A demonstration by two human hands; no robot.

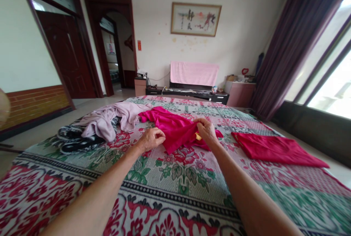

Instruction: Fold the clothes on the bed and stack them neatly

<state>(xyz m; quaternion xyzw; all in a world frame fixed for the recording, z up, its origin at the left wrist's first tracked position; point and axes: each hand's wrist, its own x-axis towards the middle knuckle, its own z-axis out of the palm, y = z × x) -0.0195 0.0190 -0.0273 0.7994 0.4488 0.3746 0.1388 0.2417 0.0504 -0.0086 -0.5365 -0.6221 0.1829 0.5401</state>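
Observation:
A bright pink garment (pixel 175 126), crumpled, lies across the middle of the patterned cover, with a small yellow patch showing near its right part. My left hand (pixel 153 139) pinches its near left edge, fingers closed. On the other side, my right hand (pixel 205 129) grips the cloth with thumb and fingers together, raising it slightly. To the right rests a folded red-pink cloth (pixel 276 150), flat and apart from my hands. Left of the garment is a heap with a pale pink garment (pixel 109 117) on top of a black-and-white patterned one (pixel 75 139).
The floral cover (pixel 164 188) spreads under everything. Beyond its far edge stands a low black cabinet (pixel 219 98) with a pink cloth (pixel 194 73) draped over a screen. A purple curtain (pixel 285 42) and window are at right; doorways open at left.

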